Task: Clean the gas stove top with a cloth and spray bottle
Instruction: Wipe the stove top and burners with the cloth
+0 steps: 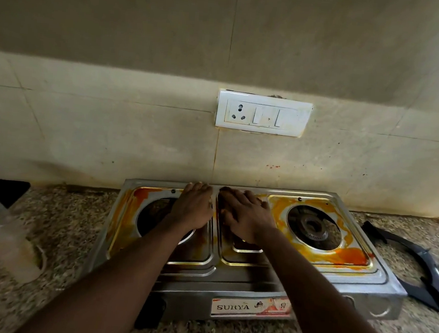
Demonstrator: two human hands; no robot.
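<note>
Fingers (pixel 198 188) of both hands lie straight and close together on the far middle of the stove (pixel 230 280)
The left hand (pixel 193 207) and right hand (pixel 246 217) rest flat, side by side, between orange-stained burners; the dark patch under the right fingertips may be a cloth, but I cannot tell. The bottle (pixel 0 230) stands on the counter (pixel 77 223) at near left

A single head-worn wide-angle view looks forward and down from in front of the gas stove (pixel 243 281), close above it, facing the switchboard (pixel 263 113) behind.
</note>
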